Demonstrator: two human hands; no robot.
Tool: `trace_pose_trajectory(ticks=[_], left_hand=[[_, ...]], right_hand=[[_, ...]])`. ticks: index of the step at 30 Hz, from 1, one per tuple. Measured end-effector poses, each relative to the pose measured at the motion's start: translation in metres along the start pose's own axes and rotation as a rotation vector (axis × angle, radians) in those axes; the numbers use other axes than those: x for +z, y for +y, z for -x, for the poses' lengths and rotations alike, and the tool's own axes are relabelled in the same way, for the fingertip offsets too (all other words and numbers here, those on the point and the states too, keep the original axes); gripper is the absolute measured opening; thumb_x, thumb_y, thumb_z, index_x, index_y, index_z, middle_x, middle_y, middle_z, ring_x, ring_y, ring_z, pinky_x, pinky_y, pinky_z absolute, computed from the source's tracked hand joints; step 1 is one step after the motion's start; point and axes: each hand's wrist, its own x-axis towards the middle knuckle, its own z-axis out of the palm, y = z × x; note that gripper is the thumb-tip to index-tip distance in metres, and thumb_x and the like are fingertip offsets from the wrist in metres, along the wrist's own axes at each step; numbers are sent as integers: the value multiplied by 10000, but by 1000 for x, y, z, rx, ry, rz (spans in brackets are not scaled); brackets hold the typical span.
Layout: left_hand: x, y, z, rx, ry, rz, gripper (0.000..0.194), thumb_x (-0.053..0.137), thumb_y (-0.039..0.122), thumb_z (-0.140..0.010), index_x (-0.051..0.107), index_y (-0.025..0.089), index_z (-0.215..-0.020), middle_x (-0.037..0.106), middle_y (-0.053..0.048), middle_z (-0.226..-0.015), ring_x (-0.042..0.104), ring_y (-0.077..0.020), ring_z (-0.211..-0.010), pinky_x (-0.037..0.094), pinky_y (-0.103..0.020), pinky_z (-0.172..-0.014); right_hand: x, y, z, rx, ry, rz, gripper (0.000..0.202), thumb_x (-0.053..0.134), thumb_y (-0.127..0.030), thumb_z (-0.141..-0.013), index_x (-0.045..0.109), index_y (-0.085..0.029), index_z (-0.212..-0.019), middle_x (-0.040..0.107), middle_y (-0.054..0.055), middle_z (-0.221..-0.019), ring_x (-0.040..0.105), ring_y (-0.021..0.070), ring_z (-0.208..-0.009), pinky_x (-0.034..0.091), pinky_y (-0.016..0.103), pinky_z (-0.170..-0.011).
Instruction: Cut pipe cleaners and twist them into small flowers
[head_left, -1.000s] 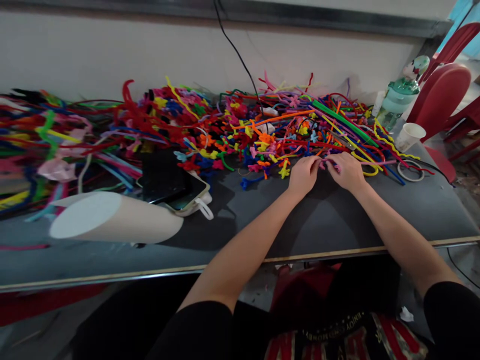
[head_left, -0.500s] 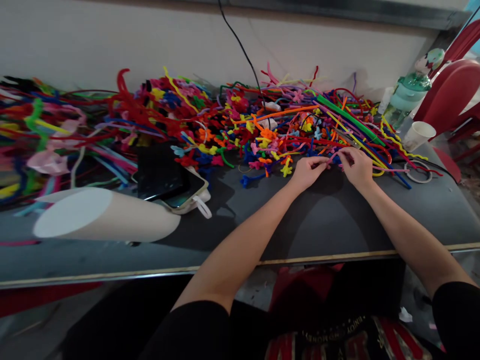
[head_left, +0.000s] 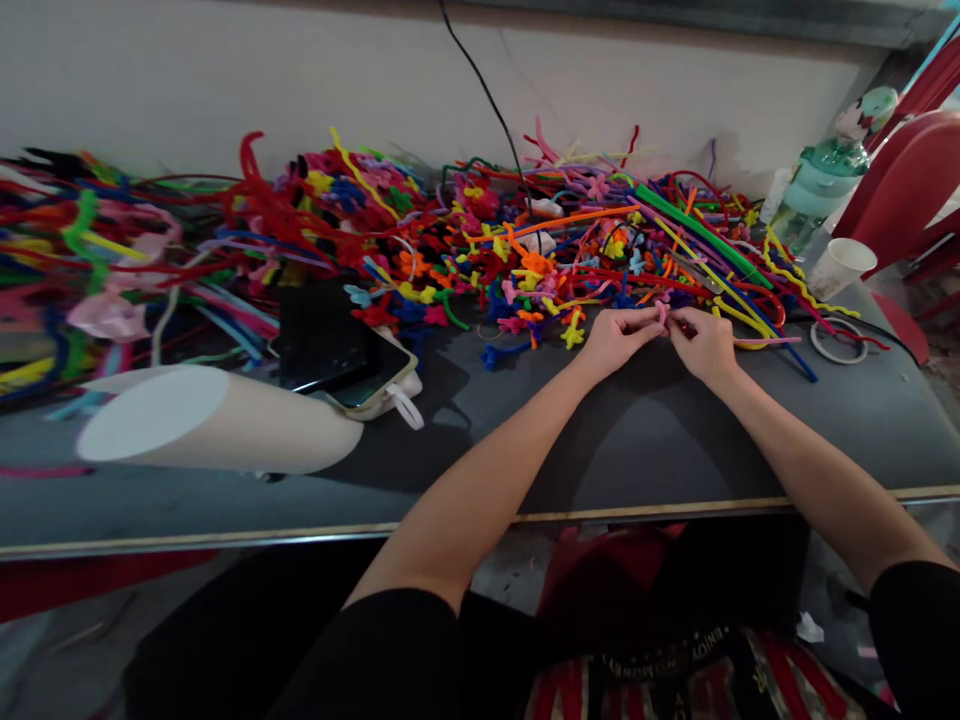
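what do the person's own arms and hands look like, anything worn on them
Short black fabric sleeves end above the elbows. Below them the forearms are uncovered, and both hands, left and right, are bare: no gloves, and no watch or bracelet shows at either wrist.

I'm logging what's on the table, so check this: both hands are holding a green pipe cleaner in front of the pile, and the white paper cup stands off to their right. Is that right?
Not quite: the head view shows a pink pipe cleaner, not a green one, between the left hand and right hand.
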Motion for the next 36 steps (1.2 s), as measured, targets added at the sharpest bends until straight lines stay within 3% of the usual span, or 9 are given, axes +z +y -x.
trace_pose_trajectory(ticks=[5, 8, 11, 15, 18, 22, 28, 31, 36], left_hand=[[-6, -4, 1, 150, 136, -503, 229, 646, 333, -867, 764, 230, -1034, 769, -57, -897, 699, -189, -766, 543, -316, -719], [-7, -3, 3, 207, 154, -740, 264, 597, 344, -898, 753, 231, -1078, 711, -40, -706, 619, -161, -626, 482, -281, -624], [-5, -2, 5, 257, 140, -865, 296, 536, 341, -932, 744, 216, -1101, 679, -53, -675, 592, -167, -632, 456, -278, -614], [-3, 1, 7, 373, 99, -875, 314, 489, 334, -951, 728, 201, -1105, 742, -82, -836, 638, -186, -757, 497, -312, -706], [-5, 5, 6, 476, 129, -824, 337, 472, 329, -959, 677, 200, -1194, 756, -79, -969, 667, -179, -830, 520, -336, -811], [-11, 10, 4, 571, 184, -848, 337, 408, 288, -998, 657, 207, -1210, 736, -81, -1080, 670, -175, -987, 512, -344, -919], [-14, 12, 6, 642, 7, -941, 297, 401, 277, -1012, 689, 247, -1080, 735, -38, -1050, 654, -164, -993, 519, -308, -882], [-15, 14, 8, 695, -20, -983, 266, 428, 289, -1006, 687, 249, -1045, 734, -36, -1010, 650, -166, -993, 520, -300, -865], [-23, 20, 6, 716, -113, -1047, 281, 398, 289, -1018, 672, 247, -1060, 728, -32, -1040, 648, -155, -988, 515, -287, -859]], right_hand=[[3, -4, 0, 108, -74, -238, 214, 572, -302, -830, 741, -181, -882, 737, 59, -801, 652, 177, -692, 497, 299, -664], [5, -3, 0, 141, -112, -315, 215, 621, -331, -798, 750, -177, -872, 731, 57, -783, 645, 176, -683, 492, 302, -659], [7, -2, 0, 158, -96, -333, 215, 630, -347, -791, 752, -171, -814, 716, 53, -744, 615, 159, -646, 464, 293, -635], [7, 1, -2, 184, -58, -361, 226, 621, -361, -781, 737, -170, -754, 657, 24, -652, 537, 125, -582, 411, 274, -585], [4, 7, -9, 301, -44, -480, 206, 636, -364, -725, 706, -172, -710, 603, -1, -588, 473, 101, -530, 356, 250, -518], [-7, 12, -16, 464, -276, -733, 197, 687, -358, -633, 654, -168, -668, 427, -71, -438, 290, 50, -407, 183, 221, -420], [-24, 9, -16, 482, -678, -941, 219, 730, -357, -650, 652, -152, -648, 310, -106, -376, 205, 29, -379, 132, 211, -413], [-24, 8, -15, 479, -731, -957, 227, 754, -354, -643, 657, -149, -658, 317, -108, -370, 204, 26, -366, 132, 205, -396], [-22, 6, -15, 507, -681, -931, 220, 762, -340, -639, 643, -154, -644, 320, -112, -363, 199, 23, -358, 137, 199, -375]])
